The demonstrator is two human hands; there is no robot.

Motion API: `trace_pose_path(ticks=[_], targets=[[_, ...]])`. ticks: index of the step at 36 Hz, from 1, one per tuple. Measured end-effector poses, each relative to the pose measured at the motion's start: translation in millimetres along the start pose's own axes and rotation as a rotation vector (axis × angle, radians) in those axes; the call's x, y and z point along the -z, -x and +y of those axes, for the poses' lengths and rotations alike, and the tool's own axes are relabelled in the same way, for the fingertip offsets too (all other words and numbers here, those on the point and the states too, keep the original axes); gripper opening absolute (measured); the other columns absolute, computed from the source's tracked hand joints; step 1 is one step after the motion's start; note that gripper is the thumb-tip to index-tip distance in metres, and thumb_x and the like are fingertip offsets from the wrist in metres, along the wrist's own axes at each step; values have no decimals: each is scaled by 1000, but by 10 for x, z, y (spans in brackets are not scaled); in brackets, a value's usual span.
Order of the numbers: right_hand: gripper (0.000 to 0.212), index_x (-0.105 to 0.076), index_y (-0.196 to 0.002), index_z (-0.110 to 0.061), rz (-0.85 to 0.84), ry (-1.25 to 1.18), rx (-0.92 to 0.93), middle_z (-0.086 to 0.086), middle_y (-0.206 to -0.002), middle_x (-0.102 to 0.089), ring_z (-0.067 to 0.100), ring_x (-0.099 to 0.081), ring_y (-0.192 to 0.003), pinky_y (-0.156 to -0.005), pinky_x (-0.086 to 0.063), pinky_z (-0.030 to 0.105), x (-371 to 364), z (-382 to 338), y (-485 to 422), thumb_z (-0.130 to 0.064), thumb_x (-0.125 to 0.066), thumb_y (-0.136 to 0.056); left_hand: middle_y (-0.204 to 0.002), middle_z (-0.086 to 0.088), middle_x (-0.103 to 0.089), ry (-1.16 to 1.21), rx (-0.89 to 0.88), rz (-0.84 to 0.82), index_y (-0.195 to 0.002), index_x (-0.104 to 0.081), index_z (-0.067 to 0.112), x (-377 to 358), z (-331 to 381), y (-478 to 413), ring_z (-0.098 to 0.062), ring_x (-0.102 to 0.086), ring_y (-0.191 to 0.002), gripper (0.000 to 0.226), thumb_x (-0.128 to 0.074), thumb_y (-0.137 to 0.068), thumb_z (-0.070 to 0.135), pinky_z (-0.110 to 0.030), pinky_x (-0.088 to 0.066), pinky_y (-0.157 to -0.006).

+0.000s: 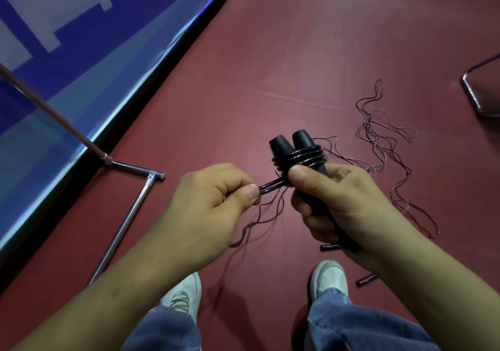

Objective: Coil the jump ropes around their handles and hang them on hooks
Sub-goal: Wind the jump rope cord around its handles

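Jump rope handles [293, 141], two, four coils [297, 158] round them, right hand [338, 202] fingers gripping both, left hand [208, 202] fingers pinching rope [270, 185].

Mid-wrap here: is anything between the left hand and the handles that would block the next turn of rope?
Nothing solid. Only the black rope spans the gap from the left hand to the handles in the right hand. Thin loose strands trail beneath that gap and could snag in the coil. No hooks are in view.
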State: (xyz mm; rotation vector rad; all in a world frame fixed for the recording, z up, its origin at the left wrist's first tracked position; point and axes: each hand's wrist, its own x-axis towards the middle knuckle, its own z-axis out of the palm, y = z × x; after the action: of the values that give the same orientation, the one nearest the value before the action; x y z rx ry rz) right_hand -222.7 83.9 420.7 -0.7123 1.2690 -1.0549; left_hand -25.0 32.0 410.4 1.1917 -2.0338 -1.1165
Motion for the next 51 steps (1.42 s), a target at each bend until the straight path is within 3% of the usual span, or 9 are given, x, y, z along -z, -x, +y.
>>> trace_pose_path(ticks=[11,17,21,27,29,31,35,39,51], targets=[[22,-69,-81,-8,149,278,88,12,-63,-67,20,-39,-47,-46,-27,28,2,87,-135,-26,-79,-87,-41,12,-38,30,179,-90,-70,-68,15,-122,103,-9,-5,-35,-40,33,-58,-99,27,-16,-30,-44],[38,-66,-82,-2,132,349,22,13,-58,-64,20,-40,-45,-46,-28,28,-10,98,-149,-39,-75,-86,-55,-2,-53,-111,-28,-75,-67,-63,22,-107,115,41,-7,-40,-45,26,-68,-92,23,-19,-32,-45],[41,-63,-71,-7,117,530,42,8,-51,-59,16,-44,-38,-37,-32,18,-71,156,-145,-41,-67,-93,-60,10,-52,-317,-238,-61,-76,-64,24,-40,73,-18,-8,-51,-57,16,-63,-92,27,-15,-35,-53],[64,-61,-68,-19,-50,577,-40,8,-58,-56,18,-43,-47,-44,-32,23,-97,165,-67,-66,-33,-100,-74,10,-58,-451,-444,-151,-83,-68,18,35,-1,-141,-16,-58,-67,11,-64,-85,29,-43,-51,-58],[47,-69,-73,-22,-4,487,57,6,-62,-56,17,-45,-52,-44,-30,18,-81,199,-68,-46,-42,-105,-75,9,-62,-417,-463,-172,-82,-69,19,66,4,-186,-14,-61,-68,13,-68,-83,31,-42,-51,-60],[16,-66,-80,-6,-145,503,-78,2,-64,-50,16,-42,-54,-48,-25,11,-88,220,-21,-17,-55,-84,-75,10,-64,-373,-454,-220,-82,-70,20,105,16,-237,-8,-61,-69,12,-72,-81,32,-37,-51,-62],[24,-52,-72,-15,-231,624,-147,1,-56,-52,16,-39,-45,-43,-31,22,-145,225,-43,-38,-53,-79,-70,10,-64,-320,-395,-297,-79,-74,22,152,18,-295,-4,-62,-68,11,-74,-77,33,-23,-47,-60],[38,-58,-80,-14,-320,874,-62,-1,-58,-52,13,-46,-50,-48,-40,29,-188,242,-42,-50,-65,-91,-69,10,-67,-270,-311,-346,-76,-74,26,162,8,-308,-8,-65,-70,14,-73,-75,39,-27,-48,-59],[41,-59,-86,-6,-428,905,-71,18,-68,-60,31,-59,-62,-65,-52,50,-253,306,33,-45,-59,-97,-69,11,-55,-363,-289,-474,-65,-56,28,73,-25,-308,-10,-56,-66,40,-71,-63,65,-39,-48,-57]])
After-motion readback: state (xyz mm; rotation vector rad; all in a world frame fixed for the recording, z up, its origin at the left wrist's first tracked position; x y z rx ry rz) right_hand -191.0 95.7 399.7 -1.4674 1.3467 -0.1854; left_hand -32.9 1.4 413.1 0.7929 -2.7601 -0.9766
